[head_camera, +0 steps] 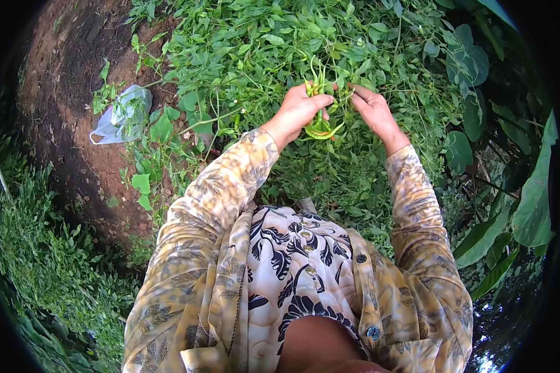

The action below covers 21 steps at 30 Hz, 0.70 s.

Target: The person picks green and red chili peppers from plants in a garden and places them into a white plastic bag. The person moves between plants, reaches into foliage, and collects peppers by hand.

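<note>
My left hand [299, 109] is closed around a bunch of green chili peppers [318, 130]. Some peppers and their thin stems stick up past the thumb, and others curve out below the palm. A touch of orange-red shows among the lower ones. Just to the right, my right hand [374, 111] reaches into the leafy chili plants [280, 51], fingers bent and fingertips close together at a thin sprig. Whether anything is pinched between those fingertips is too small to tell. Leaves partly hide the tips of both hands.
A translucent white plastic bag [128, 116] lies at the left, partly behind leaves, by bare reddish-brown soil [107, 177]. Large broad leaves [534, 196] stand at the right edge. Low green growth [51, 261] covers the lower left.
</note>
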Each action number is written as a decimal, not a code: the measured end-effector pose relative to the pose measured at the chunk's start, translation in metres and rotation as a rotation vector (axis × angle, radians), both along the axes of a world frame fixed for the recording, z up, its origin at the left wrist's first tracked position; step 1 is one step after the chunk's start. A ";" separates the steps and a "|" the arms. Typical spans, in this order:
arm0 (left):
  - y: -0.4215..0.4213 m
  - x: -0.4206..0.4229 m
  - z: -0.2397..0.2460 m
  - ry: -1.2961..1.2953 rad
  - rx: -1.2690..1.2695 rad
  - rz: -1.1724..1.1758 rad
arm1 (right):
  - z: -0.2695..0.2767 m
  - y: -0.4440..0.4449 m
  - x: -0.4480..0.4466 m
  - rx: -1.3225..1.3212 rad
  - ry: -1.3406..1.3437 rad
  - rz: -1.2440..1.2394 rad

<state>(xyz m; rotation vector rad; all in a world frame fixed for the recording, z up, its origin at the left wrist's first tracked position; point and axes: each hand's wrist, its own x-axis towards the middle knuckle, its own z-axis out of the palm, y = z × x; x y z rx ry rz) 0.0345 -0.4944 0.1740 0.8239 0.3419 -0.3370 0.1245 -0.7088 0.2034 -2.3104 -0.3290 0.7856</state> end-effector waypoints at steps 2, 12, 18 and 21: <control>-0.004 0.017 -0.003 0.032 -0.070 -0.054 | 0.007 0.008 -0.020 0.114 0.019 -0.046; 0.012 0.057 -0.052 0.039 -0.266 -0.082 | 0.036 0.005 0.057 0.066 -0.190 -0.095; 0.009 0.046 -0.052 0.154 -0.252 -0.033 | -0.024 -0.024 0.108 0.279 0.161 -0.635; 0.007 0.047 -0.051 0.127 -0.251 -0.020 | -0.071 -0.021 0.111 0.039 0.201 -0.578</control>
